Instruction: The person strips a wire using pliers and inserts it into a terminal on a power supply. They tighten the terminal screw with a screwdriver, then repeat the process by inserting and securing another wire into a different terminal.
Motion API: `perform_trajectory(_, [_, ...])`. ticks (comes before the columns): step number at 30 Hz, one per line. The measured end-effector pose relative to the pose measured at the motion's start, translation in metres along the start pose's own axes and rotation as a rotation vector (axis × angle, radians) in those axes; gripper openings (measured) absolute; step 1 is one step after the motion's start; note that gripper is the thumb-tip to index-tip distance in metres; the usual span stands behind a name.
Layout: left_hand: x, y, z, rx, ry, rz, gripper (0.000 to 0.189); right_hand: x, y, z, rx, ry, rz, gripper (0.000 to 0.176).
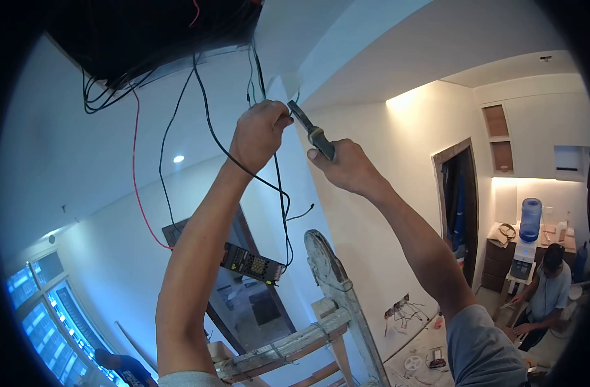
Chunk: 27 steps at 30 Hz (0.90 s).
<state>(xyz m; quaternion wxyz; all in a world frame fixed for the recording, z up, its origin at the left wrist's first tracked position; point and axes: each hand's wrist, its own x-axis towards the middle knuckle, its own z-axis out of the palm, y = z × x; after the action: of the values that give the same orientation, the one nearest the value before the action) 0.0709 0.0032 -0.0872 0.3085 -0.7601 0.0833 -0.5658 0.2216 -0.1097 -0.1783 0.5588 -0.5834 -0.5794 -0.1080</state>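
Fingertips: The left hand (pixel 263 129) is closed beside the plier jaws, its pinch hidden; a slip could nick a finger
Black cable: Looping before the left forearm (pixel 201 258), the black cable (pixel 210 126) could snag if the arm swings
Metal unit: Perforated and seemingly wire-hung, the metal unit (pixel 253 265) could swing or drop should a lead be tugged
Pliers: Gripped in the right hand (pixel 348 169), the pliers (pixel 321 142) slant up below the ceiling opening (pixel 156 39), dark-jawed, with green-grey handles
Green wire: Thin and curved, the green wire (pixel 298 96) shows just beside the plier tips
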Motion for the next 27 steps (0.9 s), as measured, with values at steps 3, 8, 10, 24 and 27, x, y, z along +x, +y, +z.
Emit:
perform_trajectory(3, [0.003, -0.006, -0.005, -0.032, 0.0, -0.003, 0.013, -0.003, 0.001, -0.007, -0.032, -0.065, 0.054, 0.056])
perform_trajectory(8, [0.0, -0.013, -0.012, -0.014, -0.062, -0.012, 0.013, 0.004, 0.02, -0.012, -0.09, -0.032, 0.064, 0.058])
perform_trajectory(10, [0.001, -0.011, -0.017, 0.04, -0.071, 0.03, 0.015, 0.004, 0.019, -0.014, -0.083, -0.025, 0.066, 0.058])
perform_trajectory(24, [0.006, -0.011, -0.023, 0.083, -0.118, 0.14, 0.021, 0.019, 0.023, -0.011, -0.003, -0.048, 0.006, 0.055])
perform_trajectory(27, [0.004, -0.012, -0.025, 0.098, -0.172, 0.135, 0.02, 0.011, 0.008, -0.013, 0.03, -0.029, 0.037, 0.058])
